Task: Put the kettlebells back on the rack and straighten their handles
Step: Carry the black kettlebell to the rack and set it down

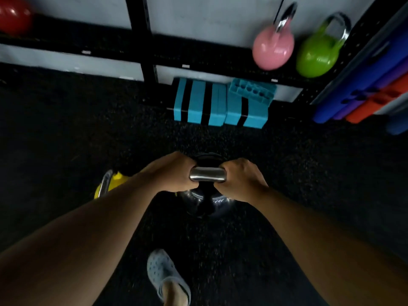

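A black kettlebell (218, 203) with a steel handle sits low in front of me over the dark floor. My left hand (174, 173) grips the handle's left end and my right hand (242, 180) grips its right end. Whether it rests on the floor or hangs just above it, I cannot tell. A yellow kettlebell (116, 181) lies on the floor behind my left forearm, partly hidden. On the black rack (198, 54) along the wall stand a pink kettlebell (273, 48) and a green kettlebell (316, 56), handles tilted up and right. A red kettlebell (13, 16) sits at the rack's far left.
Blue foam blocks (220, 104) stand on the floor under the rack. Rolled mats (364, 80) in blue, purple and orange lean at the right. A rack upright (143, 36) rises left of centre. My foot in a grey clog (167, 277) stands on the black rubber floor.
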Demonstrator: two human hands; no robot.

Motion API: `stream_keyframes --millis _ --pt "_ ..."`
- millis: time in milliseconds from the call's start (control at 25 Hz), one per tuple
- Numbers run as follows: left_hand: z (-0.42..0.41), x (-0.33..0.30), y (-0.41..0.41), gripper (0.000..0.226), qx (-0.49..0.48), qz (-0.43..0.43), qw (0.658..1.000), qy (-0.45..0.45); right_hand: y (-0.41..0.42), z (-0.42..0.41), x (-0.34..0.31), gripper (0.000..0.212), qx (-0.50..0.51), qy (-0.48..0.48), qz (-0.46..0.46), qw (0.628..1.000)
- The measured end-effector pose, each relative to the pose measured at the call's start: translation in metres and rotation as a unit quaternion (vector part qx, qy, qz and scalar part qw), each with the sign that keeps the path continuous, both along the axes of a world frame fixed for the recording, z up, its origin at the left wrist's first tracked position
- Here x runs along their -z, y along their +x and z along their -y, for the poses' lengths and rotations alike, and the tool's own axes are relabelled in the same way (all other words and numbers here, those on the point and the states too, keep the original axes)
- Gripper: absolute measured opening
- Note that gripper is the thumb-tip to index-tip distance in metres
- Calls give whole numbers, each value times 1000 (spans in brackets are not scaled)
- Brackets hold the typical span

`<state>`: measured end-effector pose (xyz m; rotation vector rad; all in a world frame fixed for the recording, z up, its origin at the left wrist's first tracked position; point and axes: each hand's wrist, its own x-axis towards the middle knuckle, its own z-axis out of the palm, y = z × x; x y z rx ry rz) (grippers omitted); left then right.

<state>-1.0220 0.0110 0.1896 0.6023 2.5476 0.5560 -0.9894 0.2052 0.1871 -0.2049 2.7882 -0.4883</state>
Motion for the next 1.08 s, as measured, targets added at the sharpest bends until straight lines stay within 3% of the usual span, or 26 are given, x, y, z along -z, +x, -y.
stream_keyframes --millis 120,240,360,760,1000,1080 --pt "12 -5 -91 25 5 -14 1000 0 -92 12 -6 15 -9 7 -23 1000" --pt "20 -18 -175 2 1 -73 997 -19 -179 20 -14 21 -18 7 -57 998" --pt "24 -23 -249 18 -2 -121 992 -42 -255 23 -16 23 -15 -9 -92 996" --pt "1 -23 -468 18 -86 -180 979 -42 -491 2 -15 8 5 -66 -137 988" --pt "-3 -23 -575 45 -45 -234 971 -29 -594 5 -11 32 19 -109 -171 979" --pt "2 -24 -603 46 -54 -241 969 -12 -623 11 -7 29 28 -106 -184 977"
